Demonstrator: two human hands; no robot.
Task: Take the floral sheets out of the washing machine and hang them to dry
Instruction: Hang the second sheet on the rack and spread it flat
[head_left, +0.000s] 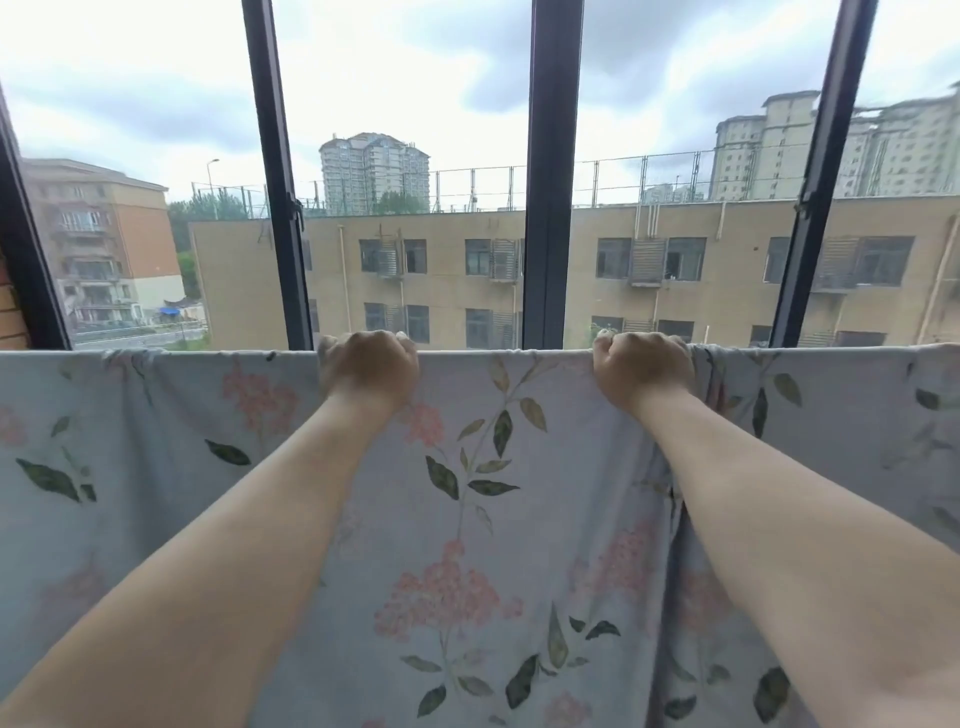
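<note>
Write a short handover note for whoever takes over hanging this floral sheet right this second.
Left hand grips the top edge of the sheet, fingers curled over it.
Right hand grips the same edge, further right.
The sheet hangs spread in front of the window; what carries it is hidden by the cloth.
Done: sheet is up.
Left: probably smooth the gathers beside the right hand, then let go. Whether more sheets are waiting cannot be told.

Two bare forearms (249, 519) — left hand (371, 366) and right hand (641, 366) likewise bare.
</note>
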